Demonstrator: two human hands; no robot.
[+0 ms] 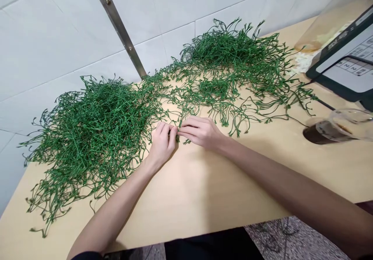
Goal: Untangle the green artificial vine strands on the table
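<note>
Together, hands [163, 143] [202, 132] pinched closed on a green sprig [177, 137], tangled green stems [99, 128] beyond.

Single head-worn view, close above the near side of the bench [175, 201], facing forward and down, left hand [164, 141] and right hand [202, 132] mid-frame, tiled wall [64, 34] across the top, floor [278, 238] below.

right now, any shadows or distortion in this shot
Head view: soft shadow on the table below the right forearm; head view: the cup looks stretched and tilted near the right edge, likely lens distortion; head view: strands in the left green pile merge.
</note>
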